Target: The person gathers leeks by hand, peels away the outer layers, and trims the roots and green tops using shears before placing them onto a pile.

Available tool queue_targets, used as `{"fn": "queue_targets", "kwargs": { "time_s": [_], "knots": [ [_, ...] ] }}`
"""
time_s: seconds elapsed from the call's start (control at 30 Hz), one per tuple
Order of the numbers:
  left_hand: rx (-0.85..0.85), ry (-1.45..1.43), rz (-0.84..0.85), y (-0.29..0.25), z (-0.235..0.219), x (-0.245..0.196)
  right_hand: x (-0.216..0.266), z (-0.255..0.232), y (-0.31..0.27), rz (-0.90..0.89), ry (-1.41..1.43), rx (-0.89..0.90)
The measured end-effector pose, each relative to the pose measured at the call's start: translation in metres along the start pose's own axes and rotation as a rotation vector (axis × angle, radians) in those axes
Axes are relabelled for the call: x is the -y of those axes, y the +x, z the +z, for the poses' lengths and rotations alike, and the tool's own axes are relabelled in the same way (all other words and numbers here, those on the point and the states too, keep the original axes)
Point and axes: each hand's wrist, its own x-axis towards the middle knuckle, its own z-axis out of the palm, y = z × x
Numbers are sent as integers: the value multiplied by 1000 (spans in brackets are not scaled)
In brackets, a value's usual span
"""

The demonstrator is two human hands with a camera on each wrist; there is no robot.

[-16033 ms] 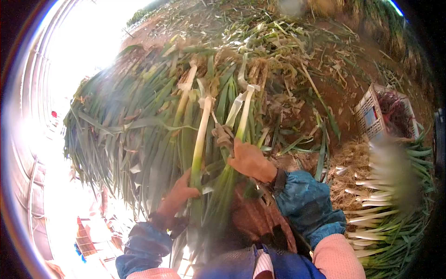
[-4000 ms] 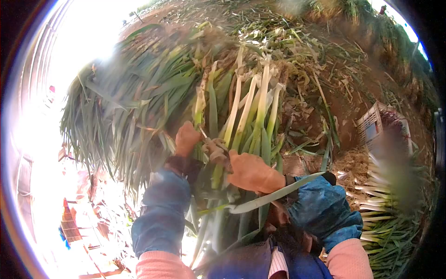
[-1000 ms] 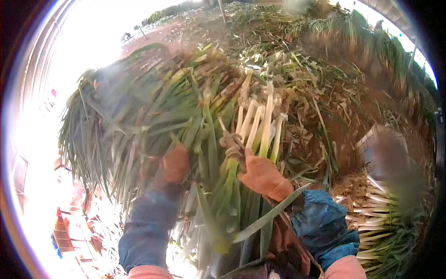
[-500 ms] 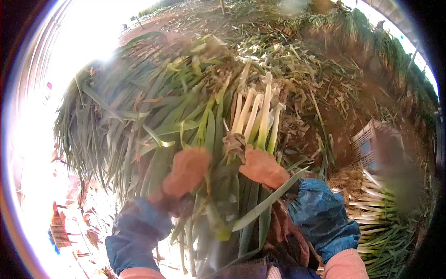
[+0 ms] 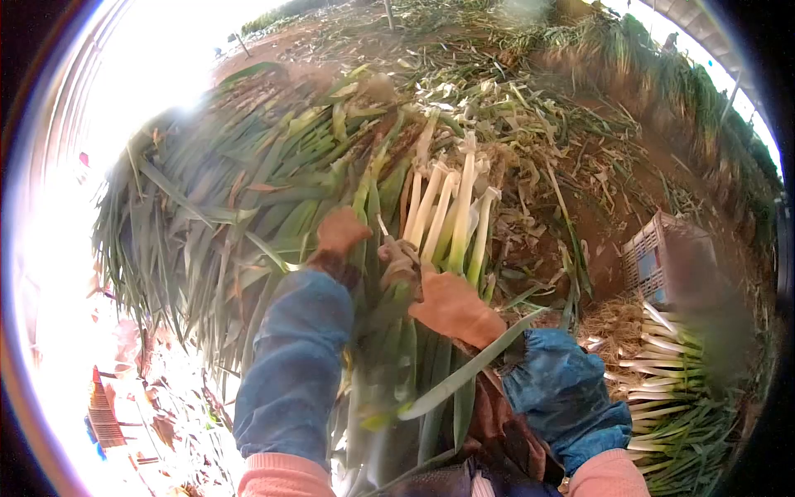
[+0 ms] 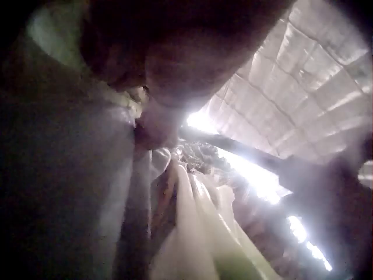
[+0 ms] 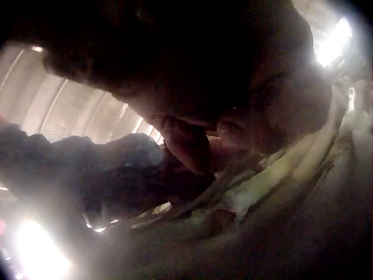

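In the head view my left hand (image 5: 341, 230) is among long green leaves of the leek pile (image 5: 215, 190), right beside a standing leek stalk (image 5: 364, 195). I cannot tell whether its fingers close on that stalk. My right hand (image 5: 460, 306) grips a tool (image 5: 399, 258) bound in grey-brown wrapping, its thin rod tip pointing up and left. Several peeled leeks (image 5: 464, 195), white shafts upward, lean just beyond the right hand. A long loose leaf (image 5: 489, 356) crosses in front of the right forearm. The right wrist view is dark, with curled fingers (image 7: 192, 146) above pale stalks.
Leeks with white shafts (image 5: 658, 364) lie in a row at the right, beside a pale plastic crate (image 5: 646, 257). Peeled scraps (image 5: 497, 108) litter the soil behind. At lower left is an orange slatted object (image 5: 106, 414). A blurry dark spot covers part of the right side.
From lower in the leaves, my left hand has moved up next to the stalk. The right hand stays close to the same place with the wrapped tool. Earlier, the left hand held leeks near the tool.
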Motion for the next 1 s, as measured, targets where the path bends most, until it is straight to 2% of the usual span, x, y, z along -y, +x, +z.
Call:
{"fn": "queue_targets", "kwargs": {
  "time_s": [0.17,0.27,0.37,0.4,0.47,0.6,0.77,0.87,0.93,1.0],
  "knots": [
    [63,60,73,-20,3,19,9,4,-12,-42,12,20],
    [42,-91,129,-67,-6,29,5,7,-8,-98,50,10],
    [-46,-134,162,-107,15,52,-1,19,-7,-132,85,-31],
    [-14,-180,144,-119,17,53,-2,22,-9,-135,92,-48],
    [52,-270,112,-143,12,52,5,22,-31,-83,73,30],
    [68,-364,103,-187,10,55,16,13,-60,-46,46,152],
    [122,-409,23,-220,16,54,4,22,-22,-138,-5,-23],
    [57,-398,55,-228,32,62,1,22,-8,-279,-73,-128],
    [61,-414,47,-233,28,57,0,25,-1,-265,-64,-127],
    [118,-448,23,-238,17,50,8,26,8,-125,13,-58]
  ]
}}
